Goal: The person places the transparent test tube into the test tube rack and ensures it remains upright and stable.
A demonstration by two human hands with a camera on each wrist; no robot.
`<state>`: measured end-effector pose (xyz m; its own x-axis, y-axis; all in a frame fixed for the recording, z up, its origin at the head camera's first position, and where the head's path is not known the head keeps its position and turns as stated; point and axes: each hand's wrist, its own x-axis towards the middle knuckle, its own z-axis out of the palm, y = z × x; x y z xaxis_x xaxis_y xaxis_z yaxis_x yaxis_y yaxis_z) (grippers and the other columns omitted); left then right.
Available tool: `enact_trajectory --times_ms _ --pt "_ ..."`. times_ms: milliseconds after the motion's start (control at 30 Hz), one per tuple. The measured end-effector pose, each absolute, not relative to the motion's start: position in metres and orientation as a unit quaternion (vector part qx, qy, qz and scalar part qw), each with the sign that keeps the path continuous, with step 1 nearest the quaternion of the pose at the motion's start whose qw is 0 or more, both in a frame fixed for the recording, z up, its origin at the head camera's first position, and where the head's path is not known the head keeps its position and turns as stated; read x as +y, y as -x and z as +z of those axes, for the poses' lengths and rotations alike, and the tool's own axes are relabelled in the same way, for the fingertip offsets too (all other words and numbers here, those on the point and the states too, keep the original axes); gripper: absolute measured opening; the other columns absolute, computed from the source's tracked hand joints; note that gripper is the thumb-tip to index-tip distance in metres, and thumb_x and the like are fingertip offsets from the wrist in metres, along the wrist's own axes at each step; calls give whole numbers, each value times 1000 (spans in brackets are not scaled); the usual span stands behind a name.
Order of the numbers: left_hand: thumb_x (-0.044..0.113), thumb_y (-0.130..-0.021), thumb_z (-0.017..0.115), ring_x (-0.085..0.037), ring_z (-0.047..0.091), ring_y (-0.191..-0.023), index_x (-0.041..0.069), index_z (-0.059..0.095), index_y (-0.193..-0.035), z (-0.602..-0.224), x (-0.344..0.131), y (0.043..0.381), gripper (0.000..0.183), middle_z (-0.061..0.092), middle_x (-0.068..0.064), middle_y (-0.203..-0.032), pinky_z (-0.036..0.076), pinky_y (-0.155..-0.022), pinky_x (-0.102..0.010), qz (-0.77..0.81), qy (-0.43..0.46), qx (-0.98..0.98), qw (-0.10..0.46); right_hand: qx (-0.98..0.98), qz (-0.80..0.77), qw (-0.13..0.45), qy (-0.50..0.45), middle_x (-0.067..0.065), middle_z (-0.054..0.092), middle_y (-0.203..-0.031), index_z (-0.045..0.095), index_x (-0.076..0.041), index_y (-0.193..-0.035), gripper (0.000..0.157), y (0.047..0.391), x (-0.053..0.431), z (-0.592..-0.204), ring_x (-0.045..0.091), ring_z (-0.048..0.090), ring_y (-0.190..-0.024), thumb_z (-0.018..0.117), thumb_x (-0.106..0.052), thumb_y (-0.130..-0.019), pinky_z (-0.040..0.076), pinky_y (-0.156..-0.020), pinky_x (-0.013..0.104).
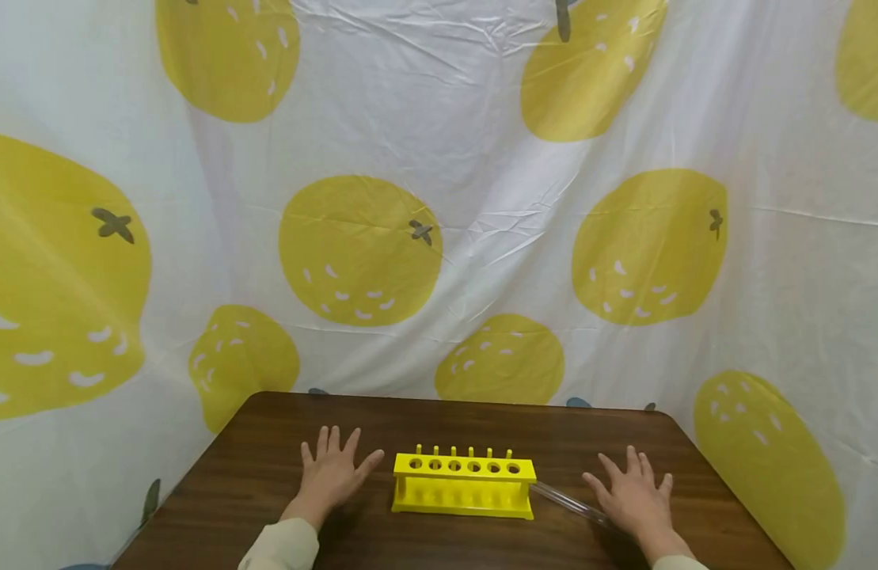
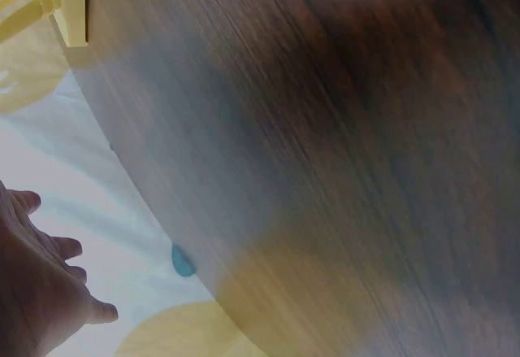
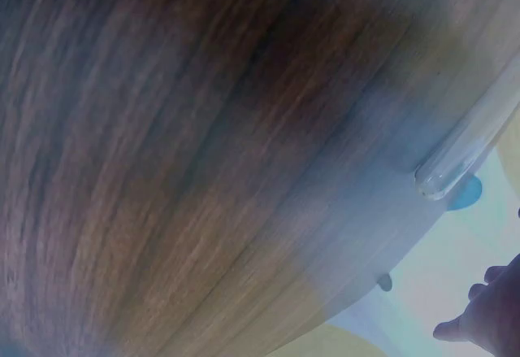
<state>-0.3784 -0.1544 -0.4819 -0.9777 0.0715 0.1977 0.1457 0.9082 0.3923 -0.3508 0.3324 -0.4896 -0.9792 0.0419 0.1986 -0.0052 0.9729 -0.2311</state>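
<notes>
A yellow test tube rack with a row of several holes and upright pegs stands mid-table. To its left my left hand is held with fingers spread, holding nothing; the left wrist view shows this hand and one end of the rack. On the other side, my right hand also has its fingers spread and nothing in its grip. A clear glass test tube lies between the rack and that hand, partly hidden at both ends. Its rounded end shows in the right wrist view, with the right hand at the edge.
The dark wooden table has rounded far corners. Behind it and at both sides hangs a white cloth printed with yellow fruit.
</notes>
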Motion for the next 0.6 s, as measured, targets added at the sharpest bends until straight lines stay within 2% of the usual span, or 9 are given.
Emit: enact_trajectory --times_ms 267,600 --pt "68 -97 40 -50 8 -146 8 40 -151 -482 -149 377 81 22 -33 -156 -1 -108 -73 -224 55 -969 86 -988 113 104 8 42 17 -151 51 -6 -143 67 351 326 -495 59 16 -138 46 -57 -99 4 -100 81" --pt "70 -96 39 -49 10 -146 9 43 -150 -480 -140 377 82 25 -32 -155 1 -109 -72 -250 56 -962 89 -987 119 109 1 41 21 -151 57 -7 -138 77 349 318 -497 58 18 -138 40 -69 -96 6 -100 81"
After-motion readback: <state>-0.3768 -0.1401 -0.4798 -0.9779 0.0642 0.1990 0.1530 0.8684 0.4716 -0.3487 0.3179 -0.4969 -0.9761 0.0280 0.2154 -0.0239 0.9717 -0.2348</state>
